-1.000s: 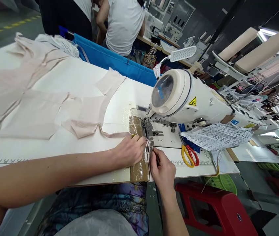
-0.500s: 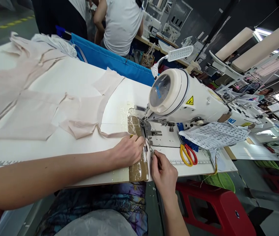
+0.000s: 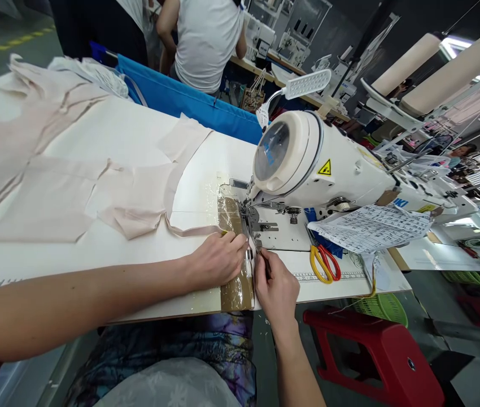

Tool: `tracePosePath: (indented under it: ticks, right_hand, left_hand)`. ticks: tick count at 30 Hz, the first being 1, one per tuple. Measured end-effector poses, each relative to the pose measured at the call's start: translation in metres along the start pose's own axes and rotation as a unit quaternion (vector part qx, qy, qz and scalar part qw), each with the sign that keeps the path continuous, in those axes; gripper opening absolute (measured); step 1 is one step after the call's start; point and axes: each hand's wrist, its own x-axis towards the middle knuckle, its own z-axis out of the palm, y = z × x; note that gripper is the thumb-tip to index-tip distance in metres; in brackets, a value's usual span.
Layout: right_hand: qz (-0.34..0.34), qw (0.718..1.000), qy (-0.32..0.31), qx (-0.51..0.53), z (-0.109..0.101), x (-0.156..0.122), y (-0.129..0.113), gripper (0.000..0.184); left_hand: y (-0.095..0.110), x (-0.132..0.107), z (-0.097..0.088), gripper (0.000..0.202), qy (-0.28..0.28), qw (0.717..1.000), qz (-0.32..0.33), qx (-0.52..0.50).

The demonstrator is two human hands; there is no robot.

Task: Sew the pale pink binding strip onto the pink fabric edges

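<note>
My left hand (image 3: 218, 259) rests on the table just in front of the presser foot (image 3: 250, 219), fingers pinched on the end of a narrow pale pink fabric strip (image 3: 189, 230). That strip leads left to pale pink fabric pieces (image 3: 96, 192) spread over the white table (image 3: 96, 254). My right hand (image 3: 276, 288) is closed on a thin metal tool (image 3: 261, 254) whose tip points at the needle area. The white sewing machine (image 3: 316, 164) stands right behind both hands.
Yellow and red scissors (image 3: 323, 263) lie on the table right of my right hand. A printed paper sheet (image 3: 371, 226) lies against the machine. A red plastic stool (image 3: 375, 356) stands at lower right. A person in a white top (image 3: 206, 39) works beyond the blue bin (image 3: 189, 102).
My right hand has moved up and slightly left, closer to the presser foot. My left hand has barely shifted on the strip.
</note>
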Motion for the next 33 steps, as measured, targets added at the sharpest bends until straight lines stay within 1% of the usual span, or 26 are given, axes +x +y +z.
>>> tracePosePath:
  ticks: [3,9,12,16,19,22,24,26,29,31,33]
  right_hand:
    - [0.001,1.0,-0.005,0.003,-0.003,-0.003,0.001,0.032]
    - [0.0,1.0,-0.017,-0.008,0.006,0.008,-0.004,0.034]
    - [0.002,1.0,-0.026,0.002,0.002,0.007,-0.005,0.034]
    - [-0.008,1.0,-0.023,0.015,-0.004,0.005,-0.002,0.034]
    - [-0.01,0.999,-0.034,0.008,0.003,0.013,-0.003,0.035]
    - [0.003,0.999,-0.052,-0.002,0.011,0.021,-0.006,0.036]
    - [0.011,0.999,-0.052,-0.001,0.012,0.022,-0.006,0.036]
    - [0.011,0.999,-0.044,0.009,0.009,0.018,-0.005,0.035]
    - [0.013,0.998,-0.052,0.038,-0.006,0.006,0.0,0.031]
    - [0.03,0.994,-0.073,0.075,-0.018,-0.005,0.008,0.028]
    - [0.062,0.989,-0.085,0.105,-0.029,-0.015,0.018,0.026]
  left_hand:
    - [0.0,0.0,0.0,0.03,0.001,1.0,0.0,-0.001]
    - [0.001,0.001,0.002,0.031,0.01,1.0,0.001,0.013]
    - [0.0,0.0,0.005,0.03,0.024,1.0,0.0,0.007]
    - [0.0,0.0,0.007,0.03,0.031,0.999,0.002,-0.007]
    - [0.0,0.0,0.006,0.031,0.027,1.0,0.002,0.0]
    - [-0.001,0.0,0.005,0.03,0.029,1.0,0.005,0.006]
    - [-0.001,-0.001,0.005,0.03,0.033,0.999,0.008,0.005]
    - [-0.001,-0.001,0.006,0.029,0.037,0.999,0.009,0.003]
    - [-0.002,-0.001,0.007,0.029,0.038,0.999,0.009,-0.001]
    - [-0.002,-0.001,0.007,0.029,0.038,0.999,0.008,-0.001]
    - [-0.002,-0.001,0.006,0.029,0.034,0.999,0.011,-0.001]
